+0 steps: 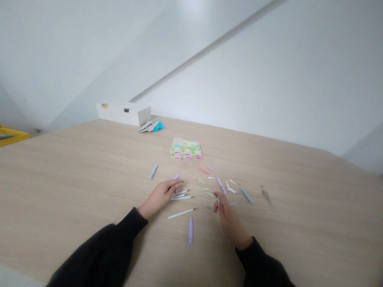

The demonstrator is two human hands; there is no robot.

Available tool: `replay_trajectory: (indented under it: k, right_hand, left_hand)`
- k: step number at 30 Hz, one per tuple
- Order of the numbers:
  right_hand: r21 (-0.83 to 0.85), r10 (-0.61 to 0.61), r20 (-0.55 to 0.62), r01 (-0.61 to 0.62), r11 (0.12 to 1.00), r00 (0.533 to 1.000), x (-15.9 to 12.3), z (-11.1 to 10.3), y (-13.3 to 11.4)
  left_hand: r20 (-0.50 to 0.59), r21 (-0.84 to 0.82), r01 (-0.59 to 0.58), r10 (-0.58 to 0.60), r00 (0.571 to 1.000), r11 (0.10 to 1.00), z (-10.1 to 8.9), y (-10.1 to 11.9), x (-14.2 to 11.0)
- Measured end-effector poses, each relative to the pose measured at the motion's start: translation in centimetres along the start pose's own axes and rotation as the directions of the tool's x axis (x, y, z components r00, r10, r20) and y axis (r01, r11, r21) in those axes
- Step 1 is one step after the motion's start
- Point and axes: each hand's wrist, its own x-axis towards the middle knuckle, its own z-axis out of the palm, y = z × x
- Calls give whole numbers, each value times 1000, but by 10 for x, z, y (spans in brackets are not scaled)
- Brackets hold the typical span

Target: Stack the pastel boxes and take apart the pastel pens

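Note:
My left hand [163, 195] is low over the table with its fingers stretched out, beside several thin white pen refills [183, 197] with dark tips. Their rear ends are hidden under the hand. Just in front of these lies one more white refill [181, 213], apart from the others. My right hand [229, 219] has its fingers curled together around something small with a dark tip, too blurred to name. Small green pieces [205, 189] and a purple pen barrel [222, 185] lie close beyond it. Between my forearms is another purple pen barrel [190, 230].
Green-and-pink boxes [186, 149] are stacked farther back. Blue pen barrels lie at left [153, 172] and right [247, 196], with a red one [204, 170] near the boxes. A white box [122, 113] and grey-blue gloves [152, 126] sit by the wall.

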Motion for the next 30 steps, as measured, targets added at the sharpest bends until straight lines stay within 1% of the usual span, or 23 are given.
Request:
replay_trajectory:
  k: [3, 6, 12, 16, 20, 24, 27, 30]
  right_hand:
    - [-19, -15, 30, 15, 1000, 999, -2, -1, -2]
    - [-4, -25, 49, 25, 1000, 998, -3, -2, -5]
    - [21, -60, 109, 58, 998, 992, -5, -7, -16]
    - [26, -96, 178, 93, 995, 979, -7, -5, -23]
    - [21, -95, 222, 92, 996, 970, -11, 0, -27]
    - [-11, -71, 270, 77, 997, 960, -12, 0, -31]
    - [-19, -93, 315, 104, 994, 944, -12, -3, -36]
    - [-18, -104, 322, 115, 993, 941, -10, -6, -40]
  left_hand:
    - [54, -55, -14, 17, 998, 998, -1, 7, -3]
    - [119, -118, -4, 18, 993, 993, -1, 16, -8]
    - [214, -196, 11, 32, 976, 981, 4, 27, -17]
    - [309, -292, 68, 27, 951, 954, 8, 30, -21]
    - [359, -397, 128, 25, 933, 909, 12, 32, -22]
    - [387, -397, 140, 27, 922, 907, 14, 33, -21]
    - [391, -388, 129, 36, 920, 912, 12, 34, -22]
    - [404, -369, 108, 54, 913, 923, 10, 36, -23]
